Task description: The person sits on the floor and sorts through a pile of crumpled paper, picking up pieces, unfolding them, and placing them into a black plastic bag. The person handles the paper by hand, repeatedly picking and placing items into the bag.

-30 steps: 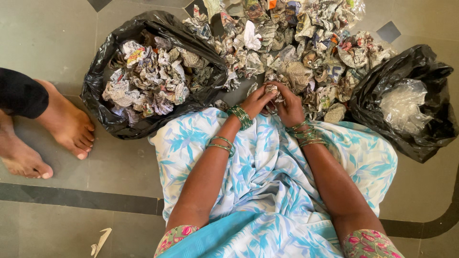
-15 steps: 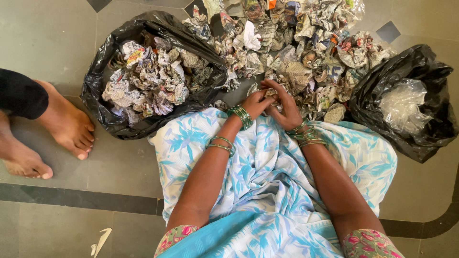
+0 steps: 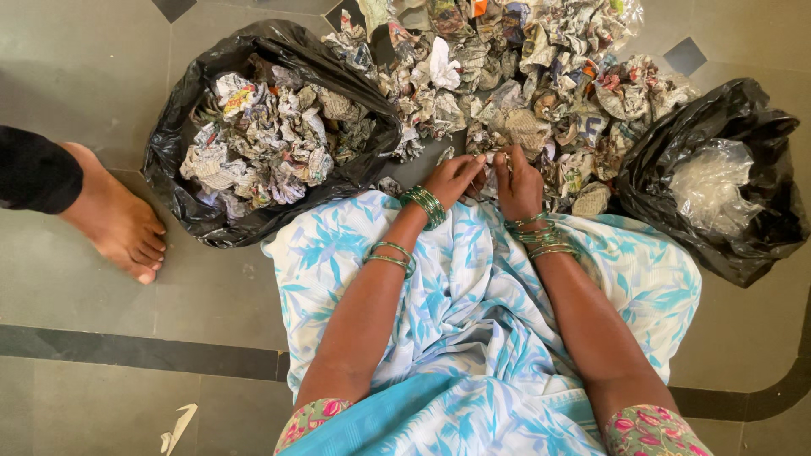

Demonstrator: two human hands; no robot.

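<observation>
My left hand (image 3: 452, 178) and my right hand (image 3: 519, 183) meet at the near edge of a big pile of crumpled newspaper (image 3: 524, 76) on the floor. Both pinch a small crumpled paper piece (image 3: 487, 171) held between their fingertips. Green bangles ring both wrists. My lap is covered by blue and white flowered cloth (image 3: 473, 295).
A black plastic bag (image 3: 182, 143) on the left is full of crumpled newspaper. Another black bag (image 3: 743, 152) on the right holds clear plastic. Another person's bare foot (image 3: 114, 215) stands on the tiled floor at the left. A paper scrap (image 3: 177, 426) lies bottom left.
My hands have shifted slightly up toward the pile, fingers working the small paper piece. The other person's nearer foot has left the view; one foot stays.
</observation>
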